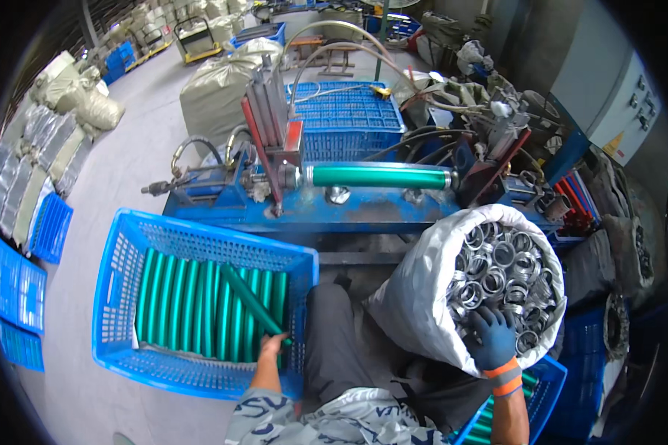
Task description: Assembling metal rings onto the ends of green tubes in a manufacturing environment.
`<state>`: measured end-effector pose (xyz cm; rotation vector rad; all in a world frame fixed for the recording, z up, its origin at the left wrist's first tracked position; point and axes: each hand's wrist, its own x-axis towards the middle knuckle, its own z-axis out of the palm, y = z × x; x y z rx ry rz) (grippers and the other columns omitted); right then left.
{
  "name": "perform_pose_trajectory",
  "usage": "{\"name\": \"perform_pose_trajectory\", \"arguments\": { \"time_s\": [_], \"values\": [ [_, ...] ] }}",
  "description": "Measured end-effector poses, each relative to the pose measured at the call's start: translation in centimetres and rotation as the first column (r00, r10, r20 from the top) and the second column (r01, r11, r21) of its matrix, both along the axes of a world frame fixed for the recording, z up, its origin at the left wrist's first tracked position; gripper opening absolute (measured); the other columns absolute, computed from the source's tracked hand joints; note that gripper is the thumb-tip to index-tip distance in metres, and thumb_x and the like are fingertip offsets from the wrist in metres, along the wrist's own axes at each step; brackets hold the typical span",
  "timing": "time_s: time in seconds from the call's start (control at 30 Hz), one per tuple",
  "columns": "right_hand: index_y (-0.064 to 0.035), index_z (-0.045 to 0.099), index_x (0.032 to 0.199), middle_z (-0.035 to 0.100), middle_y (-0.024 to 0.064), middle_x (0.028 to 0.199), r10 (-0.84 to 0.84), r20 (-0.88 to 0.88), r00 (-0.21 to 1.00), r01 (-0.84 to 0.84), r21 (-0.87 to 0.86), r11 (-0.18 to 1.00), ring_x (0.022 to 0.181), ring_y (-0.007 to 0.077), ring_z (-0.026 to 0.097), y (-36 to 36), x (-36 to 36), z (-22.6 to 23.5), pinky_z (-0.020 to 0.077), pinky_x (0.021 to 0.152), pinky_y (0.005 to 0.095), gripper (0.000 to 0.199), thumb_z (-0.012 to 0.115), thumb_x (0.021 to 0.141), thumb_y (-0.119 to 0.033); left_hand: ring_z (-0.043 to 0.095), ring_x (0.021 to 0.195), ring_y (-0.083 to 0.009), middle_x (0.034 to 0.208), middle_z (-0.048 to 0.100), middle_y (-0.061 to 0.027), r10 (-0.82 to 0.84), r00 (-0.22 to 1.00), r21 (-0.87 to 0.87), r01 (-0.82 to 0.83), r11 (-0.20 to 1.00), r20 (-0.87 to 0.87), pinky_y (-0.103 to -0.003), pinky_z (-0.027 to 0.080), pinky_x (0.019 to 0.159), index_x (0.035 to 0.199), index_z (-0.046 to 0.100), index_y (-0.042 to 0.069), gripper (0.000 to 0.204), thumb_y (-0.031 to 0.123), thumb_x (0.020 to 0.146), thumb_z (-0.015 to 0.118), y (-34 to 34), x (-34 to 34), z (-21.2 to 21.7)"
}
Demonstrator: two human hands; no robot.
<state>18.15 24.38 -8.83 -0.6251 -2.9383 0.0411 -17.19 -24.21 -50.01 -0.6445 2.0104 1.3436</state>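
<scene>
My bare left hand (272,345) is closed round the near end of a green metal tube (251,300). That tube lies slanted across a row of similar tubes (174,304) in a blue plastic crate (200,382). My right hand (495,337), in a blue-grey glove with an orange cuff, reaches into a white woven sack (416,282) full of silvery metal rings (493,278). Its fingers are apart and touch the rings; their tips are partly lost among them. Another green tube (378,176) sits lengthwise in the machine (312,213) ahead of me.
Between crate and sack are my legs (330,326). A second blue crate (545,393) with green tubes stands partly under the sack. Behind the machine are an upturned-looking blue crate (349,141) and hoses (334,30). A grey control cabinet (605,89) stands at the right.
</scene>
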Motion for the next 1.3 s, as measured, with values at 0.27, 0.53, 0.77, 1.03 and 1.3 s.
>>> {"name": "perform_pose_trajectory", "arguments": {
  "time_s": [0.27,0.53,0.77,1.03,1.3],
  "values": [
    [-0.0129,0.074,0.137,0.072,0.0117,0.137,-0.021,0.018,1.0,0.017,0.21,0.977,0.138,0.0368,0.063,3.3,4.8,0.2,0.0507,0.11,0.0557,0.061,0.087,0.081,-0.034,0.071,0.131,-0.0336,0.138,0.075,-0.0174,-0.01,0.997,0.702,0.062,0.71,-0.077,-0.054,0.055,0.114,0.15,0.057,0.009,0.065,0.017,0.094,0.09,-0.4,2.4,10.5],
    [-0.0149,0.088,0.089,0.077,0.0124,0.133,0.046,0.045,0.998,-0.052,0.158,0.986,0.131,0.0339,0.067,4.7,8.2,1.2,0.0498,0.115,0.0586,0.022,0.088,0.08,-0.035,0.07,0.094,-0.0167,0.103,0.073,-0.0037,-0.108,0.606,0.23,0.453,0.861,-0.788,-0.036,0.059,0.087,0.114,0.071,0.005,0.036,0.012,0.086,0.094,9.5,0.4,32.4],
    [-0.0132,0.074,0.148,0.075,0.0124,0.149,-0.722,-0.469,0.51,-0.32,-0.882,0.347,0.137,0.0318,0.07,4.6,8.7,-4.4,0.0595,0.11,0.0569,0.055,0.073,0.11,-0.053,0.081,0.11,-0.0409,0.123,0.081,-0.02,-0.623,-0.039,-0.516,0.601,0.611,-0.782,-0.048,0.064,0.097,0.144,0.067,0.009,0.073,0.02,0.077,0.094,20.2,11.1,45.8],
    [-0.0013,0.051,0.169,0.072,0.0171,0.148,-0.748,-0.51,0.424,-0.727,-0.684,0.054,0.135,0.031,0.071,2.6,7.5,0.3,0.056,0.12,0.0468,0.088,0.069,0.11,-0.063,0.077,0.098,-0.0399,0.109,0.077,-0.0131,-0.663,-0.348,-0.679,0.651,0.338,-0.663,-0.05,0.063,0.086,0.142,0.073,0.014,0.069,0.015,0.074,0.087,24.6,15.7,49.2],
    [0.0044,0.028,0.18,0.041,0.0219,0.181,-0.347,-0.618,0.706,-0.467,-0.774,0.428,0.168,0.0332,0.039,-0.3,8.4,3.6,0.0265,0.139,0.0419,0.077,0.055,0.116,-0.029,0.075,0.099,-0.0353,0.107,0.075,-0.01,-0.68,-0.424,-0.746,0.605,0.278,-0.598,-0.048,0.063,0.087,0.144,0.073,0.014,0.077,0.015,0.068,0.087,23.6,16.1,49.3]
  ]
}}
